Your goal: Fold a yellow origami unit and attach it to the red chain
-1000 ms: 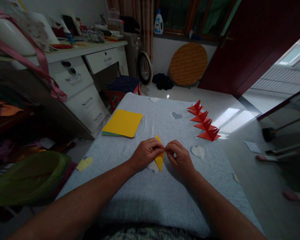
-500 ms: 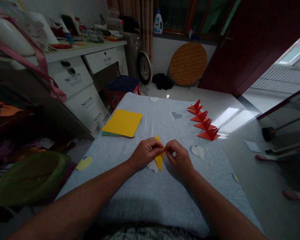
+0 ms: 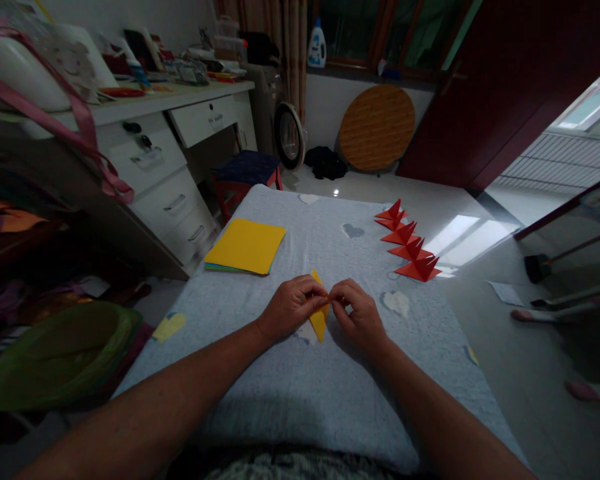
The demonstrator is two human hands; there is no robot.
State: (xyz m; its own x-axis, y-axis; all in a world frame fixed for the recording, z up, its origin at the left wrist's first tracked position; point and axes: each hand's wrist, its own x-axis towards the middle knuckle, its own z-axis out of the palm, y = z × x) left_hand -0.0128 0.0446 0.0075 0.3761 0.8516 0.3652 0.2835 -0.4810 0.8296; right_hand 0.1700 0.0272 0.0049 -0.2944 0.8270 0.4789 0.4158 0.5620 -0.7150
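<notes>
A folded piece of yellow paper [image 3: 319,325], long and pointed at both ends, is held just over the cloth-covered table [image 3: 280,400]. My left hand [image 3: 293,305] pinches it near the middle between thumb and fingers. From the other side, the fingertips of my right hand [image 3: 357,313] grip its right corner, close against the left fingertips. My fingers hide the paper's centre. To the left lies a stack of square paper [image 3: 245,243], yellow on top with other colours at its edge. Several red folded paper pieces [image 3: 417,267] stand in a row at the right.
A white desk [image 3: 160,160] with drawers runs along the left, a stool [image 3: 245,167] beside it. Past the table are an open washing machine door [image 3: 290,137] and a round wooden tabletop [image 3: 377,127] leaning on the wall. A green-lined bin [image 3: 60,360] stands at lower left.
Almost nothing differs. Both hands keep their pinch on the yellow paper at the same spot, with only a very slight shift of the right fingers.
</notes>
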